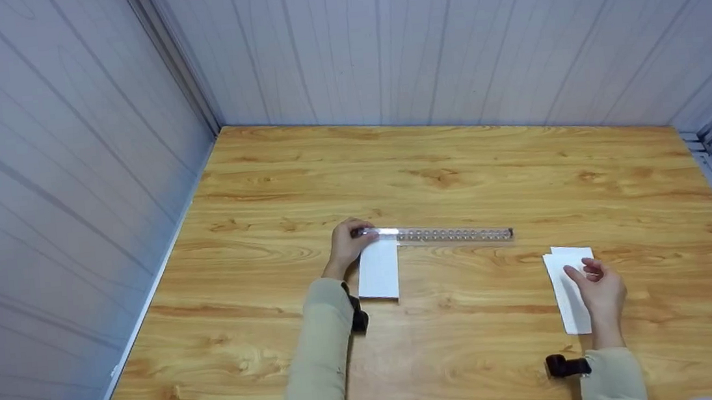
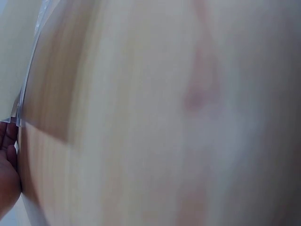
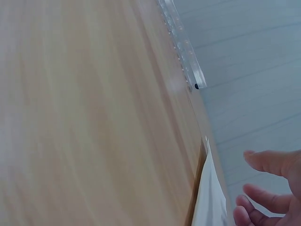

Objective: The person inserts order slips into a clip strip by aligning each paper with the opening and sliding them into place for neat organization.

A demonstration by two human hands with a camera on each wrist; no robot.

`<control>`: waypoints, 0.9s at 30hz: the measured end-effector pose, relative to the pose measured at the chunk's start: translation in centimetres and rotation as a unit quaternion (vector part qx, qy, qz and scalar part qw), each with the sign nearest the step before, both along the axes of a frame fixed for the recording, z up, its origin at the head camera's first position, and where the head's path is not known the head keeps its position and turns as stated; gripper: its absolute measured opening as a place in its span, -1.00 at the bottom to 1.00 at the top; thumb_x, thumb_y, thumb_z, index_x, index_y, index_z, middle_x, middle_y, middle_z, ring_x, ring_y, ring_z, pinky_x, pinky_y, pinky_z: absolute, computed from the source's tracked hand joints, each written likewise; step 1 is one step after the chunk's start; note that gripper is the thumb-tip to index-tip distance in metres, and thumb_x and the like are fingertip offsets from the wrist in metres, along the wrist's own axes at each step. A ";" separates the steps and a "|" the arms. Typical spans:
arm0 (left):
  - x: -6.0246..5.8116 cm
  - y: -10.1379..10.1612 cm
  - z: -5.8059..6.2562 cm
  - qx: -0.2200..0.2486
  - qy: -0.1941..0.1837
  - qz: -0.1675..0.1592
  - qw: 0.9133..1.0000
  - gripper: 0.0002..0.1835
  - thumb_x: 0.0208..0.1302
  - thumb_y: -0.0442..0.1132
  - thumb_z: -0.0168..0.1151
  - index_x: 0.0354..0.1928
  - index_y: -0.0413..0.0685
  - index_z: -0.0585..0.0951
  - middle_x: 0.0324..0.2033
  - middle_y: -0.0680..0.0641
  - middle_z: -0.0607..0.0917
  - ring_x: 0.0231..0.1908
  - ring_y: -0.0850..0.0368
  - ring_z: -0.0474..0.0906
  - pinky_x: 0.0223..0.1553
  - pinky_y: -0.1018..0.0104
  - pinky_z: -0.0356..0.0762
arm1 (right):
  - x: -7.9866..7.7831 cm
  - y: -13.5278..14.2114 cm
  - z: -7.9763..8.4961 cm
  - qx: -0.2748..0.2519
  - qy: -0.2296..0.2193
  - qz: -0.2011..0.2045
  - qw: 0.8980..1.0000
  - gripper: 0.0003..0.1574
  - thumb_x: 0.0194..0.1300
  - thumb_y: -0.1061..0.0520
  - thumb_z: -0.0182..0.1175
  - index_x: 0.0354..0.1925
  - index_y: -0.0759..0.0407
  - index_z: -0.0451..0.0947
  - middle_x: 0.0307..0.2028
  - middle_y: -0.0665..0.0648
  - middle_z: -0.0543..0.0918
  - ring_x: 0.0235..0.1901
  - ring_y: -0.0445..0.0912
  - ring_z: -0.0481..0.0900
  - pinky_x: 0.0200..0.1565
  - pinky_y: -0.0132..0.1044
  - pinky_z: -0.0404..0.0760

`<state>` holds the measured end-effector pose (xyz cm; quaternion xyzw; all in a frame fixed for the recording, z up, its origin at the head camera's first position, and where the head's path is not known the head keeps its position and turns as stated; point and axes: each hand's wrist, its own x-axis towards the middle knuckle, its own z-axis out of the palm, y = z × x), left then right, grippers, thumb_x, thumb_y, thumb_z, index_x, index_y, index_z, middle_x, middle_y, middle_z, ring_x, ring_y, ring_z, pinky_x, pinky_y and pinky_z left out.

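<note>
A long clear plastic strip with a row of round shapes along it lies crosswise on the table. My left hand grips its left end, thumb toward me. A white rectangular piece, like paper or card, extends toward me from beneath that end. At the left edge of the left wrist view, the fingers touch the strip's end. My right hand hovers over white paper sheets, which overlap unevenly. Its thumb and fingers are apart with nothing between them, as the right wrist view shows beside the paper's raised edge.
The wood-grain table is bounded by a pale panel wall at the back and another wall on the left. Black wrist devices sit at both sleeves, the right one close to the tabletop.
</note>
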<state>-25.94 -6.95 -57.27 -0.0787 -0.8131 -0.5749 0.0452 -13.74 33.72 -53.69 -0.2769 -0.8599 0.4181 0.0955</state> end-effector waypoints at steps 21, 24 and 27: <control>0.1 0.0 0.0 0.020 0.013 -0.008 1.000 -0.82 -0.04 -0.42 0.31 -0.35 -0.38 0.62 -0.38 -0.23 0.59 -0.34 0.01 0.47 -0.32 0.41 0.39 | -0.3 1.5 -0.6 -0.007 -0.050 0.017 0.999 -0.26 0.01 0.03 0.29 0.04 0.47 0.30 -0.04 0.40 0.40 -0.06 0.11 0.34 -0.11 -0.20 0.30; 0.1 0.0 0.0 0.025 0.011 -0.009 1.000 -0.82 -0.04 -0.42 0.31 -0.35 -0.39 0.62 -0.39 -0.23 0.59 -0.35 0.02 0.46 -0.35 0.43 0.38 | -0.3 1.5 -0.6 -0.016 -0.058 0.021 0.998 -0.21 0.00 0.03 0.30 0.06 0.48 0.28 -0.01 0.41 0.37 -0.03 0.14 0.32 -0.07 -0.15 0.30; 0.2 -0.1 0.1 0.024 0.005 -0.007 1.000 -0.82 -0.04 -0.41 0.31 -0.35 -0.38 0.62 -0.39 -0.22 0.59 -0.36 0.02 0.46 -0.35 0.43 0.37 | -0.4 1.5 -0.7 -0.022 -0.061 0.024 0.998 -0.20 -0.02 0.06 0.31 0.07 0.49 0.26 0.00 0.42 0.35 -0.01 0.17 0.30 -0.03 -0.11 0.29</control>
